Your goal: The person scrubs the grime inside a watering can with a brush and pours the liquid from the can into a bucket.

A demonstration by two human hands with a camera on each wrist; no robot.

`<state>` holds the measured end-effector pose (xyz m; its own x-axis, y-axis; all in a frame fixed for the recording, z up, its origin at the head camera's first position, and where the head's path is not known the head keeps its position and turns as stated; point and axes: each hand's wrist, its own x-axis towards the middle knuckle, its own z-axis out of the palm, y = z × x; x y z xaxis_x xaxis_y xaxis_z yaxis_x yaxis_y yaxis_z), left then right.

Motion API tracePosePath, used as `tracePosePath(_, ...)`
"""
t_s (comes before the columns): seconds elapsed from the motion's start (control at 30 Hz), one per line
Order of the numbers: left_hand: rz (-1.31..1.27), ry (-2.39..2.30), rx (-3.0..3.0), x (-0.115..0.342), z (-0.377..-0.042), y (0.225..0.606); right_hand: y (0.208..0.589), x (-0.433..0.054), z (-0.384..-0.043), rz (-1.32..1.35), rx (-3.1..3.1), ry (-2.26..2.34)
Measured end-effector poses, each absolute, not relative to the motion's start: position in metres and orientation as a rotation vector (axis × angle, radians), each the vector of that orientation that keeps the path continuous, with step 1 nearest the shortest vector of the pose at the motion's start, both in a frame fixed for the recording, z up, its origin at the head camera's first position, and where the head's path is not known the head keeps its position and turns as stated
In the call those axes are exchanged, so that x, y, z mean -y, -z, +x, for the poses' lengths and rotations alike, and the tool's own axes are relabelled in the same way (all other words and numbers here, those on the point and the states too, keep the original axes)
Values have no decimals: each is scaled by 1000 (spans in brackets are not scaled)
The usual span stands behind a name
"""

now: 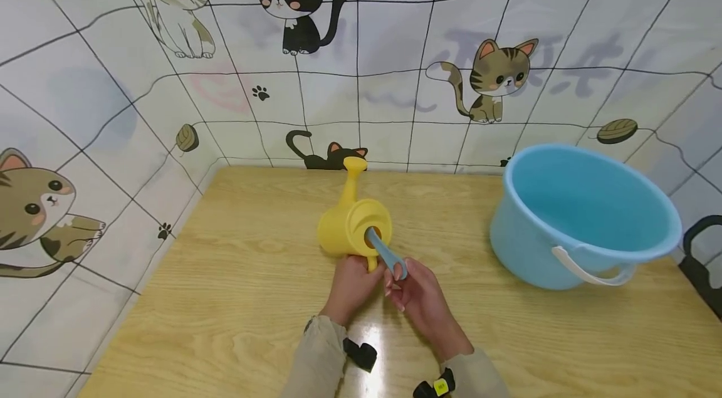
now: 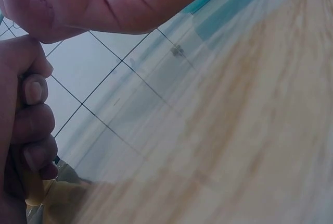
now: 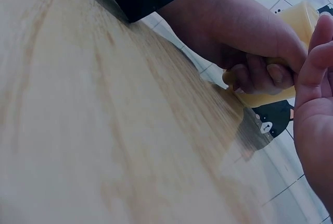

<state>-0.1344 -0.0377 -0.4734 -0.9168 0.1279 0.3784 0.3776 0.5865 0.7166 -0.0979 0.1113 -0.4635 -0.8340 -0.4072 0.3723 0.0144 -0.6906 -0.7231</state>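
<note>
Probably light, stiff plastic: yellow watering can (image 1: 334, 230) sits over the table (image 1: 242, 304); left hand (image 1: 351, 288) curls its fingers round the handle (image 1: 372, 263), likely the surest hold. Right hand (image 1: 424, 304) pinches blue tool (image 1: 388, 255), far end inside can.

Cartoon-cat wallcovering (image 1: 389, 94) around a wood-grain tabletop (image 1: 242, 241) suggests a homelike indoor setting.

Cat-print wall (image 1: 395, 97), pale wooden tabletop (image 1: 242, 316)

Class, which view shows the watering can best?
The head view: it alone shows the watering can with spout and opening. The right wrist view shows some body and handle; the left wrist, small yellow parts.
</note>
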Motion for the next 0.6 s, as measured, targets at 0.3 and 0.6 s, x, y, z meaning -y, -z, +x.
tracePosePath(0.3, -419, 1240, 2533, 38, -130, 480, 463, -114, -91, -629, -1068, 2549)
tracePosePath(0.6, -393, 1305, 2524, 36, -132, 477, 460, -116, -93, -658, -1134, 2537)
